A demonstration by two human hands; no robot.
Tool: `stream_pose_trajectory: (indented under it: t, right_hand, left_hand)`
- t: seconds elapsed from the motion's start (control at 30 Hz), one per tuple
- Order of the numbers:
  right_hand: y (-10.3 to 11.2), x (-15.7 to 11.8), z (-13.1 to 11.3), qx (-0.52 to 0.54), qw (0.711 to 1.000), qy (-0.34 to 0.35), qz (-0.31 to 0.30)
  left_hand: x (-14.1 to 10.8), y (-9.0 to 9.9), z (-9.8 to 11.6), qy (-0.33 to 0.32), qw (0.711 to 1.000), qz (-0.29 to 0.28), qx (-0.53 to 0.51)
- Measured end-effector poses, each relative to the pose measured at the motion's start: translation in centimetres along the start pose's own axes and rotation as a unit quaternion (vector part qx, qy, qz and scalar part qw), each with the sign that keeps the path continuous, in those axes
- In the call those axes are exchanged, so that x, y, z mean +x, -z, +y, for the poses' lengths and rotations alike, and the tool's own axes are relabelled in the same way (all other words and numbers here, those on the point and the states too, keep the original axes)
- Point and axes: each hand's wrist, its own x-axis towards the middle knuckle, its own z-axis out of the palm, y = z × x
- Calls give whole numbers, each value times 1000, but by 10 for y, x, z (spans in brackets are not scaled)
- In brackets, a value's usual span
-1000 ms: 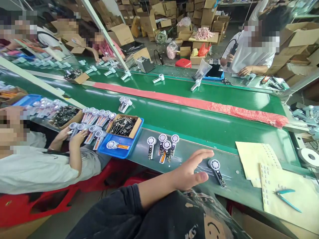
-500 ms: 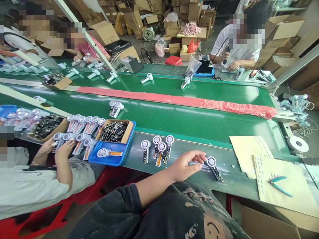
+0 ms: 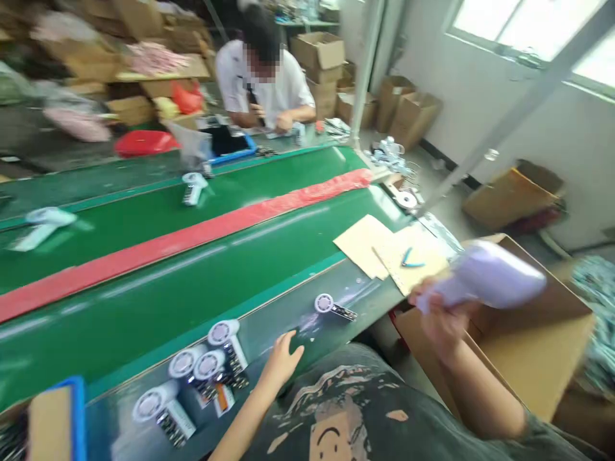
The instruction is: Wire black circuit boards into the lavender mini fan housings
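My right hand (image 3: 444,326) is closed around the slim end of a pale lavender handheld fan (image 3: 494,274), blurred by motion. It is raised over an open cardboard box (image 3: 533,346). My left hand (image 3: 283,360) hovers at the bench's front edge, fingers apart and holding nothing. Just right of it lies a single handheld fan (image 3: 325,303) with a round grille and a dark circuit board showing in its handle. Several similar fans (image 3: 221,333) lie to the left, boards exposed, one with an orange part in its handle.
Yellowish sheets (image 3: 368,246) with blue-handled nippers (image 3: 410,259) lie on the bench at right. A green conveyor belt (image 3: 269,237) with a red strip (image 3: 230,221) runs behind. A blue tray (image 3: 77,416) stands at lower left. Across the belt, a person (image 3: 269,83) works.
The view has swung right. My right hand has come into view holding a fan. My left hand now lies between the grouped fans and the single fan, still empty.
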Motion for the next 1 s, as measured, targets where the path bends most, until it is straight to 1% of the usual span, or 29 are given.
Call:
stream_pose_trajectory:
  t: [0.03,0.1,0.2,0.23,0.3,0.4,0.53,0.63,0.73,0.8,0.93,1.0]
  right_hand:
    - [6,-4,8,-18,1000,-5,2]
    - [18,-10,27,-47,998,-6,37]
    - [41,-21,54,-152,985,-28,76]
    - [49,-24,62,-190,978,-45,75]
    - [63,-28,78,-241,966,-83,54]
    - [76,-28,101,-272,953,-131,33]
    - [83,-22,132,-311,933,-182,-6]
    - [87,-12,152,-322,922,-210,-55]
    - [89,3,167,-333,906,-242,-97]
    - [87,13,175,-338,899,-254,-119]
    - [82,31,188,-333,899,-245,-143]
    - [82,43,195,-337,897,-243,-150]
  left_hand:
    - [3,-10,-3,12,999,0,40]
    - [6,-28,-9,32,994,-1,103]
    - [8,-52,-15,58,973,-6,222]
    - [9,-60,-16,66,963,-7,259]
    - [13,-73,-17,82,947,-10,309]
    - [19,-86,-16,106,939,-8,327]
    - [19,-97,-10,134,933,1,335]
    - [15,-102,-1,153,931,9,330]
    - [12,-108,7,174,932,16,319]
    - [9,-113,11,188,932,20,308]
    - [4,-127,18,211,936,26,279]
    - [2,-134,21,218,940,31,261]
